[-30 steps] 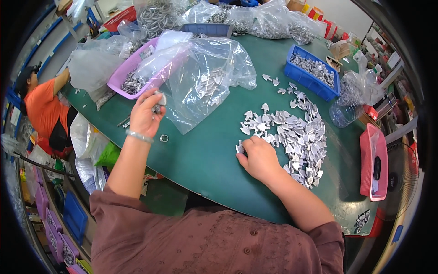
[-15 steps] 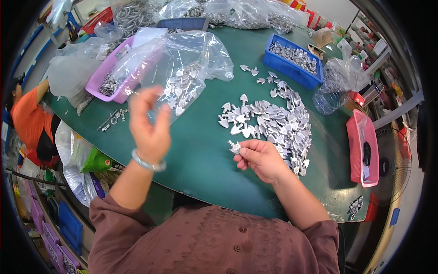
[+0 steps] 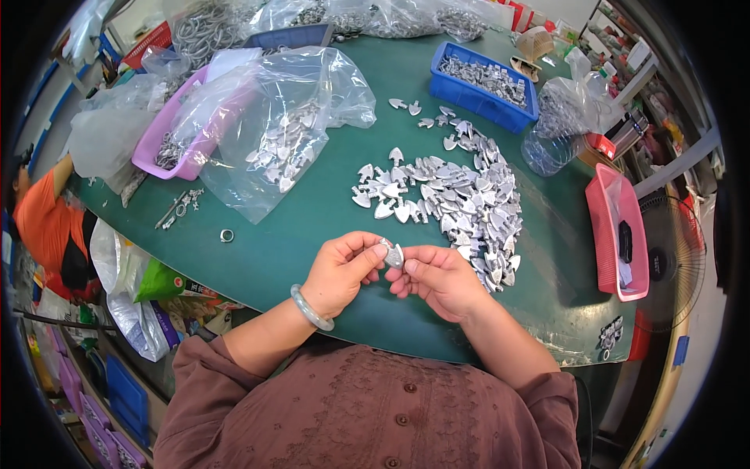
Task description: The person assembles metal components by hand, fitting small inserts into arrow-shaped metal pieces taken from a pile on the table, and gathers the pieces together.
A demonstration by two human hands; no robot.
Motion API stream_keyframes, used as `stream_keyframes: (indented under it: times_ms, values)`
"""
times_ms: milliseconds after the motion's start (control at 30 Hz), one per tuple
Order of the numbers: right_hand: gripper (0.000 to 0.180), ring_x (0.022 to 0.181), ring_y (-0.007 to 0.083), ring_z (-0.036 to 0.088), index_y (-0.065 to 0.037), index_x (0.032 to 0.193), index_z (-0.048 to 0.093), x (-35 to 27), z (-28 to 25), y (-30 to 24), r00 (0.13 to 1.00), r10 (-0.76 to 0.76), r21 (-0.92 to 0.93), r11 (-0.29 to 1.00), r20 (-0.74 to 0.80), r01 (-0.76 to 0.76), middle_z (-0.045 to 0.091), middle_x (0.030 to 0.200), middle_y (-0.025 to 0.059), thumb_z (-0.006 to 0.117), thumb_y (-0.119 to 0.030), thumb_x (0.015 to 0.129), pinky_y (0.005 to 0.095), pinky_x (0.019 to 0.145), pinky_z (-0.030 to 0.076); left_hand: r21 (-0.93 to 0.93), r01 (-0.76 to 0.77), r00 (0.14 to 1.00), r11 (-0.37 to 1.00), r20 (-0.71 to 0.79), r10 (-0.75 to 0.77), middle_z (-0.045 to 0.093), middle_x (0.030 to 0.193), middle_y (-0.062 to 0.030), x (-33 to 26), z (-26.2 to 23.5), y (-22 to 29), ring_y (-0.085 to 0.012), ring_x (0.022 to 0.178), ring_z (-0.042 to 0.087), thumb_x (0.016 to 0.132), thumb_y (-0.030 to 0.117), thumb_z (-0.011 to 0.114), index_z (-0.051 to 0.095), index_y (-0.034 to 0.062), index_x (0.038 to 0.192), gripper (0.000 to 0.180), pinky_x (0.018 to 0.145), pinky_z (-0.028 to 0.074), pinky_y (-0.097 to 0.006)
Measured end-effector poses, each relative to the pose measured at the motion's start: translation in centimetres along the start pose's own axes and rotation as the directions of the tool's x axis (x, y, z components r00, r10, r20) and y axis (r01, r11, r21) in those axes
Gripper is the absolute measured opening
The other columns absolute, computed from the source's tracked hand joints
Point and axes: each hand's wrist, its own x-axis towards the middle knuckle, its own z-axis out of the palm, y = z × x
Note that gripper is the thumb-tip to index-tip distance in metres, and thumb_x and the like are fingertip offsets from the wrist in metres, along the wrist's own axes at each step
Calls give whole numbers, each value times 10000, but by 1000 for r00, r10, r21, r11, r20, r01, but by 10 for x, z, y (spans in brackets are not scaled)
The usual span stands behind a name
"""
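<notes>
Near the front of the green table [image 3: 266, 262], my two hands meet over one small grey metal shield-shaped piece [image 3: 394, 256]. My left hand [image 3: 340, 273], with a pale bangle at its wrist, is closed, thumb and finger pinching the piece's upper left side. Its right side is pinched by my right hand [image 3: 441, 281], fingers curled. Fingertips hide part of the piece. Just beyond my hands spreads a heap of similar metal pieces [image 3: 473, 195]. More such pieces show in a clear plastic bag [image 3: 344, 86] at the left.
Farther back stand a blue bin [image 3: 488, 109] of metal parts and a purple bin [image 3: 147, 147]. At the right are a pink basket [image 3: 598, 234], a clear plastic jug [image 3: 547, 152] and a fan [image 3: 676, 250]. A small metal ring [image 3: 226, 235] lies left. A person in orange [image 3: 51, 211] is at far left.
My left hand has come down and right from beside the plastic bag to grip the metal piece in my right hand. A small ring now shows on the table where my left hand was.
</notes>
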Motion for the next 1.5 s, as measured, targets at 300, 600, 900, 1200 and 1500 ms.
stream_keyframes:
  times_ms: [300,600,900,1200,1500]
  values:
    - [222,773,129,585,37,1067,553,2,-2,8,988,-140,-158,979,-68,128,615,885,80,520,-40,862,243,699,474,-92,-45,999,995,21,47,583,828,-7,-2,8,-9,-68,712,517,856,89,556,566,5,1063,224,663,435,-205]
    - [182,816,103,578,11,987,572,5,-10,18,904,-423,-477,807,-56,348,608,893,63,581,1,805,229,706,472,-209,-35,992,977,111,59,564,870,-8,3,4,-16,-73,773,500,852,55,550,520,-4,1163,318,724,420,-206]
    - [150,733,297,532,-12,836,595,24,-19,-13,798,-592,-968,117,111,222,536,777,112,636,-61,701,383,647,431,-289,74,990,954,136,-36,560,854,-36,10,-10,-16,-107,786,523,861,47,498,530,-11,1084,232,715,425,-228]
    - [227,854,254,482,-64,825,600,60,-20,-20,756,-597,-936,-347,268,58,509,840,79,700,-136,635,369,748,340,-445,195,979,874,136,-149,534,774,-52,14,-13,-7,-121,607,506,847,71,488,517,37,907,75,520,401,-229]
    - [221,771,297,502,-62,860,497,47,-17,-11,762,-604,-964,-40,233,263,534,795,91,615,-15,679,385,701,368,-342,161,986,926,24,-163,526,754,-14,15,-5,-7,-84,583,471,844,111,561,527,46,1011,182,502,374,-204]
